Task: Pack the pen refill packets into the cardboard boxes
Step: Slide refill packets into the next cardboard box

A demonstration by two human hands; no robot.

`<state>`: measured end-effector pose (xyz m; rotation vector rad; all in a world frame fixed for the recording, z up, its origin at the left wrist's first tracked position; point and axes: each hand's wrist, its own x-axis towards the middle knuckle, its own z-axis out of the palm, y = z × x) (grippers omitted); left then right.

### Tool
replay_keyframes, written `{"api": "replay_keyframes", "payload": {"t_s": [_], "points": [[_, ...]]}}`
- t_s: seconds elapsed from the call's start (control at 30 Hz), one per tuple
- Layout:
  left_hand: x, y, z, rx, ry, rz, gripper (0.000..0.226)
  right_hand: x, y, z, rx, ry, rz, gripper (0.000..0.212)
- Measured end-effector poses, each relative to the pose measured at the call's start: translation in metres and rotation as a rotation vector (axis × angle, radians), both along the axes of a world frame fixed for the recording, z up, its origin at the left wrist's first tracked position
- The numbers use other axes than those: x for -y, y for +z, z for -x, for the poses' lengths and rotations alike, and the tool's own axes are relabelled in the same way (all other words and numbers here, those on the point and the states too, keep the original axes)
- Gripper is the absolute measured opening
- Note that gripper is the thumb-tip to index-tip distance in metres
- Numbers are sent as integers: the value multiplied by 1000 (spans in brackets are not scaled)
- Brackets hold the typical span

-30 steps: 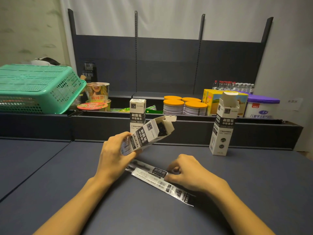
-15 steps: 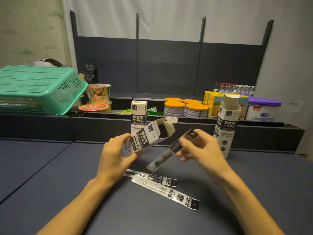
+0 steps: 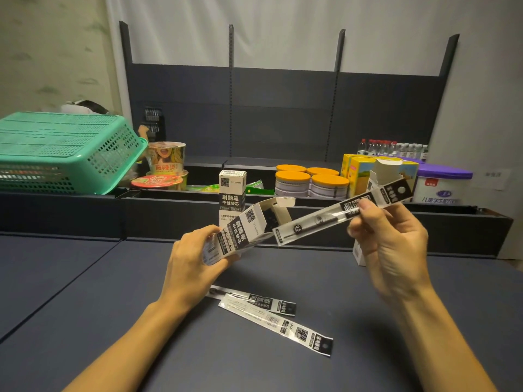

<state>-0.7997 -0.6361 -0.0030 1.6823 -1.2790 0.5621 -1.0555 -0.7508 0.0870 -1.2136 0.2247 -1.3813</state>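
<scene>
My left hand (image 3: 192,264) grips a small white-and-black cardboard box (image 3: 246,230), tilted with its open top flap pointing up and right. My right hand (image 3: 393,244) pinches a long pen refill packet (image 3: 319,220) near its upper end. The packet's lower tip is at the box's open mouth. Two more refill packets (image 3: 271,315) lie overlapping on the dark table below my hands. A closed matching box (image 3: 232,190) stands upright behind the held one. Another box (image 3: 380,174) with its flap open stands at the right, partly hidden by my right hand.
A green plastic basket (image 3: 62,154) sits upside down at the left on a low ledge. Noodle cups (image 3: 167,162), orange-lidded tins (image 3: 311,182), a yellow carton (image 3: 356,171), a purple-lidded tub (image 3: 441,185) and water bottles (image 3: 393,148) line the shelf behind.
My right hand picked one packet off the table, lifted it and turned it so its lower tip now meets the mouth of the box. My left hand kept holding the box.
</scene>
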Motion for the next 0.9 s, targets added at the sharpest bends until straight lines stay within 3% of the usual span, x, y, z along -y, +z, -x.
{"api": "replay_keyframes", "payload": {"t_s": [0.27, 0.57, 0.9], "points": [[0, 0, 2, -2, -25, -13, 65, -4, -2, -7, 62, -45, -12, 8], [0, -1, -1, 0, -4, 14, 62, -13, -6, -19, -14, -94, -2, 23], [2, -4, -2, 20, -11, 6, 62, -14, -9, -20, -57, -112, 33, 13]]}}
